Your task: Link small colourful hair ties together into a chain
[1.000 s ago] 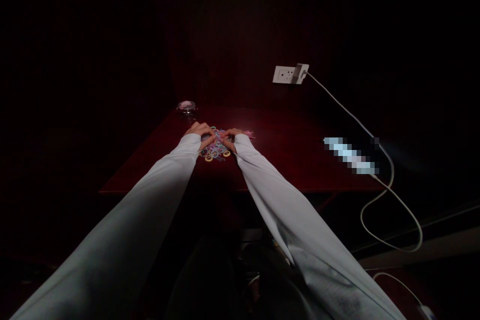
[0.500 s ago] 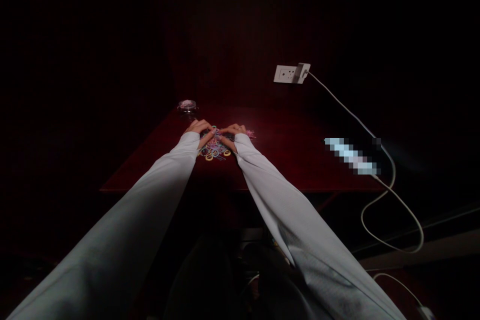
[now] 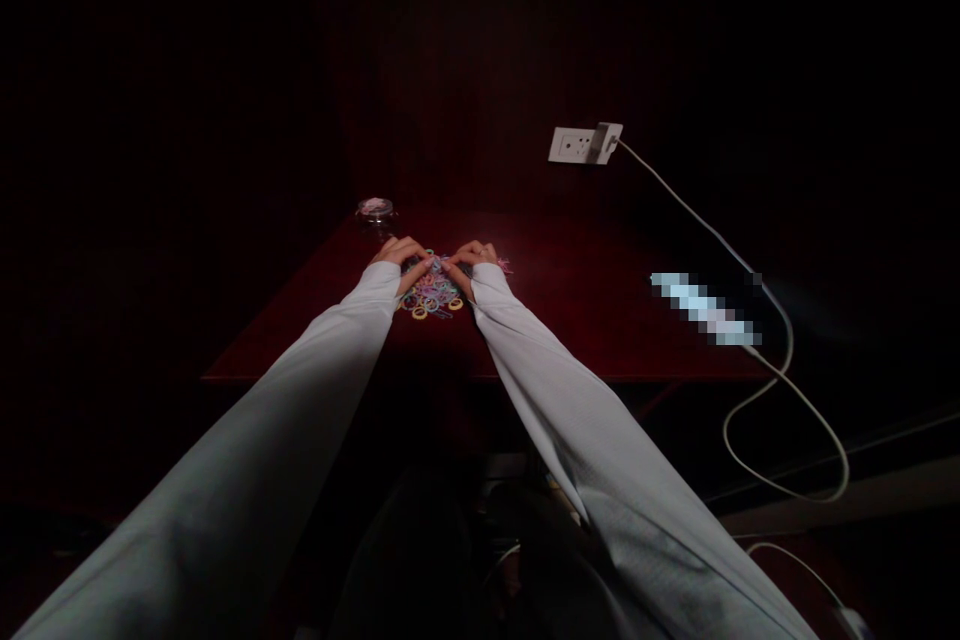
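Observation:
A pile of small coloured hair ties [image 3: 427,298] lies near the front of the dark red table, in pink, purple, blue and yellow. My left hand [image 3: 403,253] reaches in from the left side of the pile, its thumb and fingers pinched together on a hair tie. From the other side my right hand [image 3: 474,255] meets it, fingertips also closed on a hair tie. The two sets of fingertips almost touch above the pile. Which exact tie each holds is too small to make out. More pink pieces [image 3: 505,266] lie just right of my right hand.
A clear round container [image 3: 375,210] stands at the table's back left. To the right lies a blurred-out phone-like device [image 3: 705,310] on a white cable [image 3: 787,340]. That cable runs to a charger in the wall socket [image 3: 577,146]. The front table edge [image 3: 300,377] crosses below my forearms.
My right fingertips have shifted slightly right and changed their bend, so a small gap shows between the hands. My left hand has hardly moved. The pile looks much the same.

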